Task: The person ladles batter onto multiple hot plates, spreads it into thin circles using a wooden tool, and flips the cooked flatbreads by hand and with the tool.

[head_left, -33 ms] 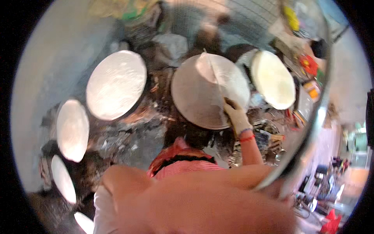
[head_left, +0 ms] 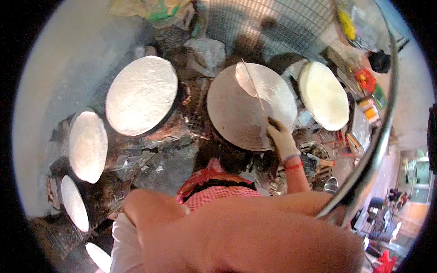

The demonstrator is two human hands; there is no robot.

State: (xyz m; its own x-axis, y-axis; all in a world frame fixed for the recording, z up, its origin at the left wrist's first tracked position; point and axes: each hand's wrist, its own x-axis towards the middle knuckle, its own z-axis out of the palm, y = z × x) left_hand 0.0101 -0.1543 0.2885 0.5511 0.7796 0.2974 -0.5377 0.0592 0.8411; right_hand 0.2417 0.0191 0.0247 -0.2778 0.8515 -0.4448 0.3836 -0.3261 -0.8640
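Observation:
My right hand [head_left: 281,140] wears a pale work glove and has a red band at the wrist. Its fingers close around the near end of a long thin stick [head_left: 257,93], which slants across a round grey griddle [head_left: 232,116] and reaches its far rim. Beside the stick's far part lies a glossy whitish patch [head_left: 246,81] on the griddle; whether it is batter or reflected light I cannot make out. My left hand does not show. A large blurred arm [head_left: 246,227] and a white sleeve [head_left: 125,241] fill the lower part of the picture.
Round white sheets, like pancakes, lie left [head_left: 142,96] and right [head_left: 323,95] of the griddle. Several more curve down the left side, including one sheet [head_left: 88,147]. A crumpled grey bag [head_left: 205,55] sits behind. A curved metal rim [head_left: 359,186] crosses the right side.
The whole view has shifted slightly, so most things sit a little farther right, and the picture is sharper. Hand and stick keep nearly the same place over the griddle.

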